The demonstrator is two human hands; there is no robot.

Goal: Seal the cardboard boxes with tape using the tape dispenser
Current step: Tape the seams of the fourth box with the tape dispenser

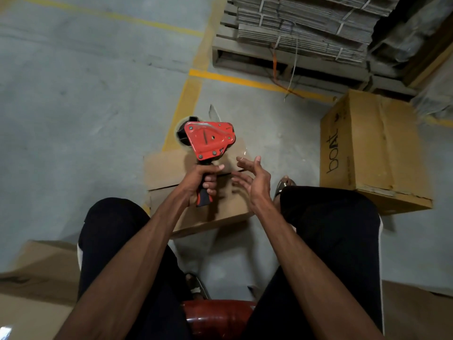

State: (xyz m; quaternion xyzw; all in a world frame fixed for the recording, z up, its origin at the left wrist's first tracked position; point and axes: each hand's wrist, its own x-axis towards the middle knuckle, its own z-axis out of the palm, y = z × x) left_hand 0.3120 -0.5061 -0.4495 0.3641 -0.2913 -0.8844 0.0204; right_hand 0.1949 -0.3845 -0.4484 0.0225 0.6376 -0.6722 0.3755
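My left hand (204, 179) grips the black and orange handle of a red tape dispenser (209, 139), held upright in the air with its tape roll at the far left. Just right of it, my right hand (253, 179) is open, fingers spread and slightly bent, holding nothing. A strip of clear tape (242, 149) hangs from the dispenser near my right fingertips. Below both hands a small brown cardboard box (171, 173) lies on the floor between my knees. A larger printed cardboard box (367, 148) stands to the right.
I sit on a red stool (218, 315), with grey concrete floor and yellow lines (183, 106) ahead. A pallet of bundled flat cardboard (306, 28) fills the upper right. More cardboard boxes lie at the lower left (36, 278) and lower right (416, 312).
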